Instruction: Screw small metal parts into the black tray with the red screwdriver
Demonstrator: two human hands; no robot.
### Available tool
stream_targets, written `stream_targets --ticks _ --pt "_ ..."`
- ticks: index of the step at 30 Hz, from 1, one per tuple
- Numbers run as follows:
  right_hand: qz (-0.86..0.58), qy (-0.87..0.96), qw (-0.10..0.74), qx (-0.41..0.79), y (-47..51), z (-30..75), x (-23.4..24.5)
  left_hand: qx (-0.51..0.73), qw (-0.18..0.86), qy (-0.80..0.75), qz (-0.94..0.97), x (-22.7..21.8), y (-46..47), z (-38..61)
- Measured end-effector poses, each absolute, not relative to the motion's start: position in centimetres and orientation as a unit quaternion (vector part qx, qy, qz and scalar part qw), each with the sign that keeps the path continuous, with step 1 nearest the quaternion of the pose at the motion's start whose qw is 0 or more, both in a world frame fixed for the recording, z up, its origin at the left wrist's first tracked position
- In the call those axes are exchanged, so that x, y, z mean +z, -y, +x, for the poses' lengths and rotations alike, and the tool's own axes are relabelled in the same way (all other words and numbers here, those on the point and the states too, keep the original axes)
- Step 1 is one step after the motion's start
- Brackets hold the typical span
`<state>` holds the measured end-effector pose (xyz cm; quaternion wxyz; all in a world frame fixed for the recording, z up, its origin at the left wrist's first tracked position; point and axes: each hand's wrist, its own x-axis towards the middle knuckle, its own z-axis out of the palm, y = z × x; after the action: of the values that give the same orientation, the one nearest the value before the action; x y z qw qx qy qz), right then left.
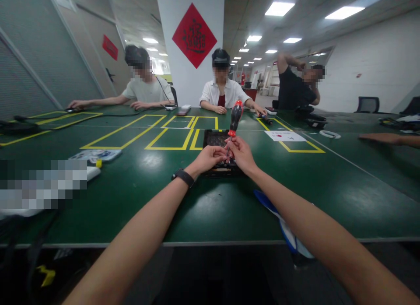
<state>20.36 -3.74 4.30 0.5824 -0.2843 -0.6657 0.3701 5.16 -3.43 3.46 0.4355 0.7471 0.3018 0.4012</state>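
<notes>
A screwdriver (235, 117) with a black and red handle stands nearly upright, its handle above my hands and its shaft pointing down. My right hand (242, 155) grips the shaft just under the handle with closed fingers. My left hand (210, 159), with a black band on the wrist, has its fingers pinched beside the lower shaft; whatever they hold is too small to make out. Beneath both hands lies an open black case (210, 138), partly covered by them. The screwdriver's tip and the inside of the case near it are hidden by my fingers.
Yellow tape rectangles (167, 148) mark the green table (141, 200). A white paper sheet (285, 136) and a white ring (330, 134) lie to the right. A blue and white object (272, 208) is under my right forearm. Several people sit around; another person's hand (380, 138) rests at right.
</notes>
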Motion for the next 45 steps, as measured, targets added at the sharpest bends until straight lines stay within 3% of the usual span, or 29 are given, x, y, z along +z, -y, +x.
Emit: stream_targets --ticks 6,16,25,32,45 --pt "-0.300 0.668 0.602 0.319 4.07 20.15 4.18 0.416 0.370 -0.329 0.763 3.42 3.36 5.31" --pt "-0.273 0.681 0.574 0.364 4.00 20.39 4.33 0.396 0.429 -0.306 0.752 3.06 3.32 5.27" --pt "-0.270 0.656 0.603 0.365 4.01 20.30 4.37 0.408 0.362 -0.355 0.759 3.52 3.79 5.47" --pt "-0.264 0.660 0.583 0.392 3.84 20.32 4.40 0.401 0.408 -0.306 0.761 3.46 3.67 5.30" --pt "-0.259 0.683 0.578 0.365 4.06 20.30 4.35 0.411 0.400 -0.340 0.745 3.26 3.45 5.26"
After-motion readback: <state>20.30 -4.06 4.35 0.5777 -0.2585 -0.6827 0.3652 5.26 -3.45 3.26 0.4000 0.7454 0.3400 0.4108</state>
